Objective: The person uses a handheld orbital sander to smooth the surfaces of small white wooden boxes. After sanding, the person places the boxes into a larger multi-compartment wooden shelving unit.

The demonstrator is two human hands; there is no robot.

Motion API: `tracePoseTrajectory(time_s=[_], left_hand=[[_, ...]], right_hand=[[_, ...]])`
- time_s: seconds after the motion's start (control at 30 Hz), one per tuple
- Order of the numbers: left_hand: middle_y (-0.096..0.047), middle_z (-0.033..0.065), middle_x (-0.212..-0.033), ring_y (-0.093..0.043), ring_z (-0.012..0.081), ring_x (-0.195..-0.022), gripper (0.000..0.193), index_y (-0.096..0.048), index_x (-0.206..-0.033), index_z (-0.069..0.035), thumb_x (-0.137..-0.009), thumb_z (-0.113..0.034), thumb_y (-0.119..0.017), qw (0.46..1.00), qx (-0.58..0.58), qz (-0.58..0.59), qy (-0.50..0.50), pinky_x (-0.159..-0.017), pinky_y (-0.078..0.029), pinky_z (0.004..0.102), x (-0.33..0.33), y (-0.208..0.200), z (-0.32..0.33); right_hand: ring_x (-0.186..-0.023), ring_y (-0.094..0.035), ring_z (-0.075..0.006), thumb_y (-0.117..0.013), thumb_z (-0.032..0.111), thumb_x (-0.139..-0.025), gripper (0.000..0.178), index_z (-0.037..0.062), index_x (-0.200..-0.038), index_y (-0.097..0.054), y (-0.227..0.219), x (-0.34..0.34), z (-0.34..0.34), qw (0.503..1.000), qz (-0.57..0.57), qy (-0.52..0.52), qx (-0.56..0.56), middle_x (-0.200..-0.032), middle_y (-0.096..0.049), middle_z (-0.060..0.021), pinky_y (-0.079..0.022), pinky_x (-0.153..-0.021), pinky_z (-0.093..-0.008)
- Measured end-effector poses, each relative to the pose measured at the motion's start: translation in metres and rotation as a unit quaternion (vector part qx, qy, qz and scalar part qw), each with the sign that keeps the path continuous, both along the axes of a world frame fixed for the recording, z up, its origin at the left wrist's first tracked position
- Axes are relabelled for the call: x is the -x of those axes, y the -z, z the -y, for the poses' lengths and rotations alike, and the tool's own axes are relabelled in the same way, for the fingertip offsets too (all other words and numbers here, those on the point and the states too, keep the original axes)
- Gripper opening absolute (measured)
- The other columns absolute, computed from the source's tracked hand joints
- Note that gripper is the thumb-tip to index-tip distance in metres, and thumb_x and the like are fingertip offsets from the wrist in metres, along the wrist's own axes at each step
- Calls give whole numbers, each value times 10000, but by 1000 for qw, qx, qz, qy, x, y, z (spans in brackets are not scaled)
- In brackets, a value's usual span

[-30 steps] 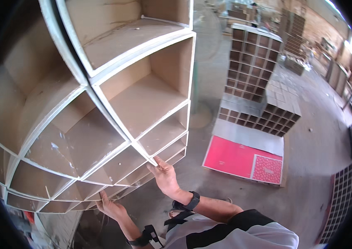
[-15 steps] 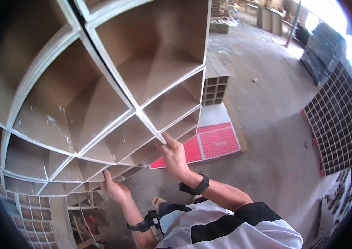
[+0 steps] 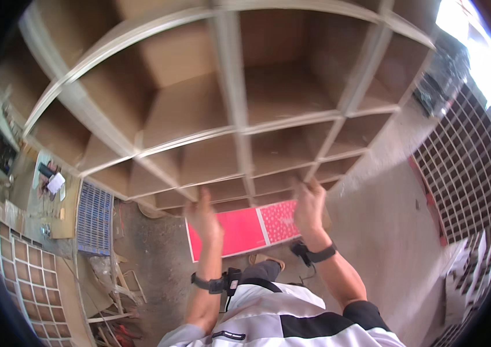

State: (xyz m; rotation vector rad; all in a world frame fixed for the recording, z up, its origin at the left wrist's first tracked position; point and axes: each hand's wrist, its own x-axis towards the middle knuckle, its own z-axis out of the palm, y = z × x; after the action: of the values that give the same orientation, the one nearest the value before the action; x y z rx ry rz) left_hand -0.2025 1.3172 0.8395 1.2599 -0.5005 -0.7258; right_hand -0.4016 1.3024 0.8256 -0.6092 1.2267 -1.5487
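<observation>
Both hands hold the big cardboard grid shelf (image 3: 239,115) by its near edge. The left hand (image 3: 205,217) and right hand (image 3: 309,205) each keep a closed grip on it, above a red panel (image 3: 239,231) on the floor.

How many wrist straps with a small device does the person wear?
2. One wrist strap is on the left forearm, below the left hand. The other strap is on the right wrist, below the right hand. Both hands touch the cardboard grid.

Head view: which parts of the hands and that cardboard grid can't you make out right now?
- Left hand: blurred, grip unclear.
- Right hand: fingertips blend into the cardboard grid edge, so the grip is unclear.
- Grid's top: cut off by the picture's rim.
- Red sheet on the floor: partly hidden behind both hands.
</observation>
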Motion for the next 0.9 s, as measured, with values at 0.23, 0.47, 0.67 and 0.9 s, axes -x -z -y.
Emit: tracePoseTrajectory(time_s=[0.23,0.47,0.67,0.9], left_hand=[[-581,-31,-866,-467,48,-794,223,-640,-1111,25,-908,-68,-626,990,75,8,118,-712,-380,227,89,23,96],[-684,103,-1038,-567,101,-899,430,-557,-1300,41,-892,-91,-590,985,70,26,158,-836,-442,242,152,24,177],[-675,177,-1136,-620,179,-996,444,-551,-1311,26,-893,-119,-589,984,70,19,160,-891,-449,278,202,39,259],[-667,211,-1125,-637,225,-1028,424,-547,-1294,49,-902,-109,-585,985,37,66,152,-894,-456,304,234,69,393]], right_hand=[[-870,-582,-95,-631,-15,-884,169,8,-1046,-671,-10,83,52,995,20,74,57,-975,-658,-14,-444,-771,-239],[-760,-457,-75,-591,59,-885,168,-19,-1027,-636,-8,145,112,993,-46,107,10,-858,-550,14,-361,-675,-247],[-707,-455,-100,-602,59,-870,187,-27,-1032,-641,5,194,192,990,-72,121,17,-850,-556,-11,-378,-619,-275],[-931,-580,-181,-583,36,-895,270,-44,-1150,-625,66,241,348,991,-61,106,52,-1099,-622,-83,-448,-827,-295]])
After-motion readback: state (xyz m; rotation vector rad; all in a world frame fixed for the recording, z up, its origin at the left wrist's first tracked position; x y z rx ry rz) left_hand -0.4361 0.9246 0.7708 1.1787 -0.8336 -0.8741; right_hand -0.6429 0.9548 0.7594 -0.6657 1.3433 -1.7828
